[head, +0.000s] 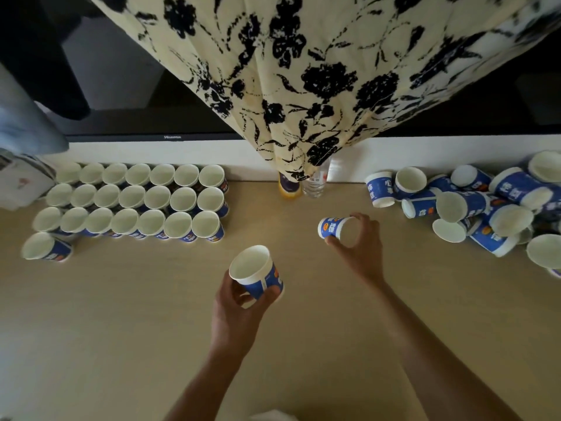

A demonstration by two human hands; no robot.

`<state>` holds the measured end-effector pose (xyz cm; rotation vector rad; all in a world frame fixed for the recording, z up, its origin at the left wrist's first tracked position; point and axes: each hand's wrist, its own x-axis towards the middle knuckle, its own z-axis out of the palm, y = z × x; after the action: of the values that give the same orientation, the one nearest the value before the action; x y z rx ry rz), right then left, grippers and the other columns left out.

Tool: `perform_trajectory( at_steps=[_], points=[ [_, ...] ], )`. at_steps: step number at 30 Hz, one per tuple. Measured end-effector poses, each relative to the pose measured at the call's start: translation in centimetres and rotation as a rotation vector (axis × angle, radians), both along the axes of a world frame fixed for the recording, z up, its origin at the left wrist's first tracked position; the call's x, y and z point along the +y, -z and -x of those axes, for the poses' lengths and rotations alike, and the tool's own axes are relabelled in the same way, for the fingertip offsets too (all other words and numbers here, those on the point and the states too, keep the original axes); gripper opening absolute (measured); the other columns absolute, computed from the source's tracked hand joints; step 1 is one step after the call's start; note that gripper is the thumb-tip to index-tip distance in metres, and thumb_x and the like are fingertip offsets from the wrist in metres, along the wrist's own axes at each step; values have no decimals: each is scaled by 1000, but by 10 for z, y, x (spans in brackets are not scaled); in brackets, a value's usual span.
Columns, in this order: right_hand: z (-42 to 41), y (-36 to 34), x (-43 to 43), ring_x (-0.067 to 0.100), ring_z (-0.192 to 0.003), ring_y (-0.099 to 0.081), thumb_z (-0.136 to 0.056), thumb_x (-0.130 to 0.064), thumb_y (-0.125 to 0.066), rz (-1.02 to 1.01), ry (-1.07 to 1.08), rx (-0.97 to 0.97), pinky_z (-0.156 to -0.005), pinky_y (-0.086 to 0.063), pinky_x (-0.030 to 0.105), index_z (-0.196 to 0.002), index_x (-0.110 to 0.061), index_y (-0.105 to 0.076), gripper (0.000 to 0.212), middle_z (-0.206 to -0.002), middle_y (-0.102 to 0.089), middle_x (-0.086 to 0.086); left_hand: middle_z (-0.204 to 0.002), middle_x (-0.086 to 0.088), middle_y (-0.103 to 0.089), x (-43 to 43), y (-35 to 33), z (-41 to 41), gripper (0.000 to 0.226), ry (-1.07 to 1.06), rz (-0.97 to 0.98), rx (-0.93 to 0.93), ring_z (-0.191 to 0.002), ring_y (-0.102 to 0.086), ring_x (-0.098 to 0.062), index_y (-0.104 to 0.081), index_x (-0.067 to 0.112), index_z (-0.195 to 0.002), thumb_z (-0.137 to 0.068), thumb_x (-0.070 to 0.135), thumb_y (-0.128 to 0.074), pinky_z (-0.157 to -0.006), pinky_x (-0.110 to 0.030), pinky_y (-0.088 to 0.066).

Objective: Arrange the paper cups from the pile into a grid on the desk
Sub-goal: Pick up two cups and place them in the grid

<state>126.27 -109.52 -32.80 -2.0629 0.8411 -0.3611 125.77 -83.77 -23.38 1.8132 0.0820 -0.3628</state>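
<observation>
Blue-and-white paper cups stand upright in a grid (133,199) at the back left of the beige desk (121,314), three full rows plus one lone cup (45,247) starting a fourth row. A loose pile of cups (473,205) lies tumbled at the right. My left hand (239,311) holds one cup (256,271) upright above the desk's middle. My right hand (361,244) grips another cup (335,227) on its side, between the pile and the grid.
A floral cloth (303,71) hangs over the back wall down to the desk. Under its tip stand an orange-capped container (288,186) and a clear water bottle (314,185). A dark TV screen (136,117) sits behind the grid; a white bag (21,180) lies far left.
</observation>
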Motion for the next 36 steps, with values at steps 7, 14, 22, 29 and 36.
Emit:
perform_trajectory(
  at_steps=[7,14,22,29,36],
  points=[
    [27,-29,60,0,-93,-57,-63,-17,-89,-262,118,-135,-78,-47,12,-110,-17,-49,61,-109,-54,-3,-104,11,-74,25,-8,11,64,15,31,-11,-94,-70,-12,-63,33,-117,-57,45,-82,-82,-31,-56],
    [44,-42,100,-1,-103,-55,-63,-18,-85,-314,117,-149,-80,-43,11,-119,-25,-53,64,-117,-51,-8,-102,7,-74,66,-3,6,65,63,83,30,-91,-70,-12,-63,32,-116,-55,46,-81,-76,-27,-54],
    [43,-46,173,1,-98,-60,-68,-5,-85,-366,221,-103,-73,-47,11,-119,-21,-50,64,-114,-57,-11,-103,10,-74,132,3,-26,63,129,81,47,-93,-70,-13,-62,37,-115,-56,47,-82,-85,-39,-59],
    [5,-51,256,-5,-92,-62,-65,-4,-86,-349,153,-89,-74,-48,12,-114,-26,-53,64,-111,-62,-10,-105,11,-73,208,8,-64,60,110,41,21,-100,-68,-17,-62,39,-115,-60,47,-84,-89,-48,-58],
    [-56,-42,351,-5,-96,-63,-66,-12,-90,-378,11,-61,-83,-52,20,-119,-25,-53,66,-112,-63,-14,-105,20,-69,294,12,-101,60,-33,-9,-62,-98,-64,-8,-58,39,-113,-58,49,-80,-82,-32,-54]
  ],
)
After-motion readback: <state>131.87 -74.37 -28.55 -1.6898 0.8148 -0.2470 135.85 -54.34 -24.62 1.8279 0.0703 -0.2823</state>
